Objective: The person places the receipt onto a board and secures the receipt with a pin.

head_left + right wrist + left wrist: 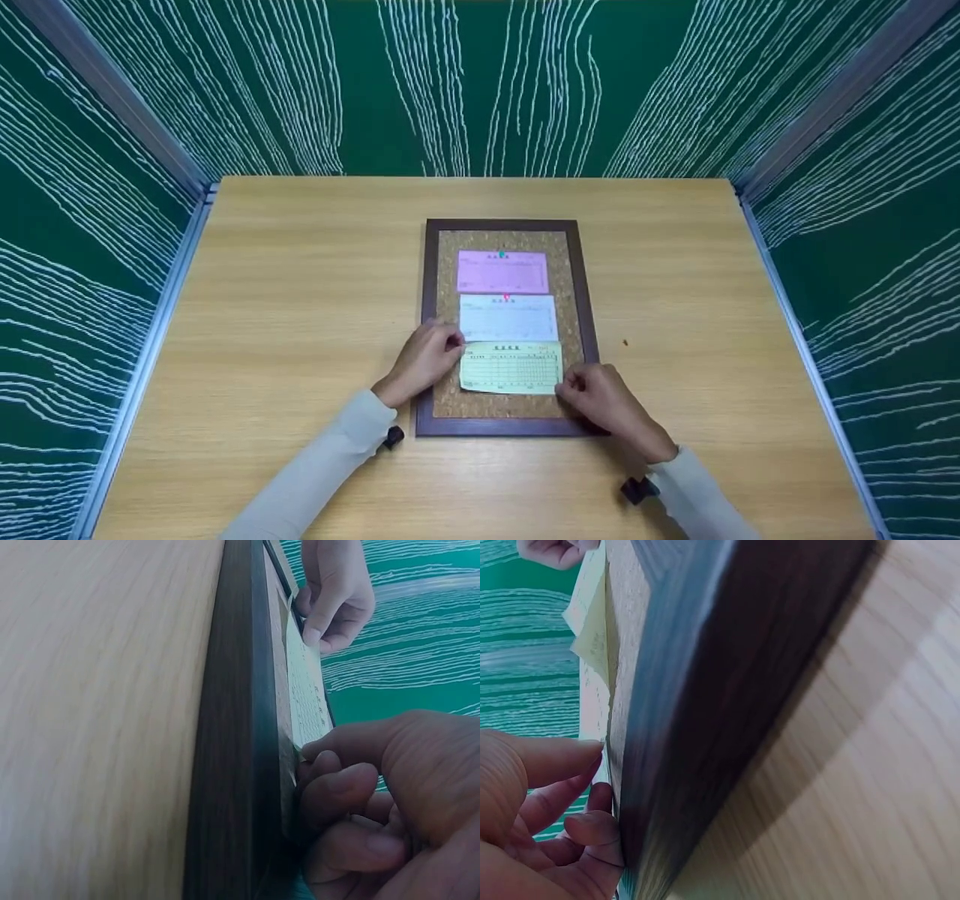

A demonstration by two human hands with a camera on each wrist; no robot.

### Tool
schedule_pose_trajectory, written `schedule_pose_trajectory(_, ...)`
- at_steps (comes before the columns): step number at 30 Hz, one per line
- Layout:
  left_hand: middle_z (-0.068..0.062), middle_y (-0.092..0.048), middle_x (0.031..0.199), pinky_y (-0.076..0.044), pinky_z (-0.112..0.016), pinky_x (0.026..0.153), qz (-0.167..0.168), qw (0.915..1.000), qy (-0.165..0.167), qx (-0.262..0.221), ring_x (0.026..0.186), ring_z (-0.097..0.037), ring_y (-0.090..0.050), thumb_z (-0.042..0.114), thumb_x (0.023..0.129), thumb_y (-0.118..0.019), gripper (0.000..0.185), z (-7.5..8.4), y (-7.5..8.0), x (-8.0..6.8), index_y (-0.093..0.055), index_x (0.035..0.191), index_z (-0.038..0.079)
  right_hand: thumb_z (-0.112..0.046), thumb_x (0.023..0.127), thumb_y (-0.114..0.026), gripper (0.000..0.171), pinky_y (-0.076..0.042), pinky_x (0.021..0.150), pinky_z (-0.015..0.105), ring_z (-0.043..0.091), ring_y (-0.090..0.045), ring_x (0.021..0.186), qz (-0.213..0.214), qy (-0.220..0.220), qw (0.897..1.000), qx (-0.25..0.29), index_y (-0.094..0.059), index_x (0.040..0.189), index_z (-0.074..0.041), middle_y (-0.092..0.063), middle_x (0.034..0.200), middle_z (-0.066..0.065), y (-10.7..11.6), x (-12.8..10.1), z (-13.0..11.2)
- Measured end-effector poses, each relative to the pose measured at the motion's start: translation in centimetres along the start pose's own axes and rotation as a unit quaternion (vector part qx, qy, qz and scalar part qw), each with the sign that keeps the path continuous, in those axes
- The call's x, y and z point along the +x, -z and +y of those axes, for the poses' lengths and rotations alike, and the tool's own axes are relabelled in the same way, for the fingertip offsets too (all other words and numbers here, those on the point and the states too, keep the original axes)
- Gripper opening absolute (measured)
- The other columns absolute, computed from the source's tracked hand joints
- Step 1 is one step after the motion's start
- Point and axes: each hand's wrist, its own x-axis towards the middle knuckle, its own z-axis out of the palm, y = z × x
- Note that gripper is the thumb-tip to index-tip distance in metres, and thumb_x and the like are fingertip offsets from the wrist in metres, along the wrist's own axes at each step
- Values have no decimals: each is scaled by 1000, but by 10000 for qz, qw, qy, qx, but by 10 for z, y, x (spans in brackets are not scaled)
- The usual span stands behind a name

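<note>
A cork board in a dark wooden frame (424, 322) lies flat in the middle of the table. A pink slip (502, 272) and a white slip (508, 319) are pinned to it, one below the other. Under them lies a pale green printed slip (511, 367). My left hand (456, 345) pinches its upper left corner, and my right hand (564, 385) pinches its lower right corner. The left wrist view shows the frame's edge (727, 690), the green slip (589, 637) lifting off the cork, and my left fingers (577, 829). In the right wrist view, my right thumb (352, 742) lies on the slip (304, 682).
The wooden table (300, 300) is walled in by green panels (90, 247) on three sides. A green pin (501, 255) holds the pink slip and a red pin (506, 297) the white one. A small orange speck (625, 343) lies right of the board.
</note>
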Motion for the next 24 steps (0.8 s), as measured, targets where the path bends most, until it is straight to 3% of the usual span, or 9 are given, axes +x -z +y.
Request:
schedule_pose_trajectory(5,-10,-74,94,-60,-47,85,104,9998,-189,-57,95,-30,-67,2,98,-76,5,-5,-3,0,-79,94,2,-2,99,-70,22,-36,49,20,7,-50,55,-16,-96,9999,-38,-67,79,-11,-58,65,-6,0,0,-1)
schedule_pose_trajectory(12,-8,-70,100,-60,-42,81,478,9972,-579,-21,94,-26,-67,1,92,-78,4,-27,-20,3,-79,95,4,0,96,-70,21,-39,46,20,6,-52,52,128,-54,9997,-198,-66,78,-11,-59,66,-6,-1,1,0)
schedule_pose_trajectory(18,-10,-69,101,-61,-47,83,307,9988,-392,-5,95,-28,-67,-2,92,-77,8,-7,-6,0,-79,98,3,-1,97,-71,18,-43,43,20,6,-55,44,88,-203,9998,19,-66,82,-9,-62,65,-4,-2,0,-1)
schedule_pose_trajectory(24,-8,-69,103,-60,-47,80,273,9993,-258,-9,94,-24,-64,-1,94,-75,9,-3,-4,-1,-78,102,3,-2,98,-73,12,-44,41,21,9,-55,43,85,-318,9991,274,-64,90,-7,-62,66,-1,-3,-1,-2)
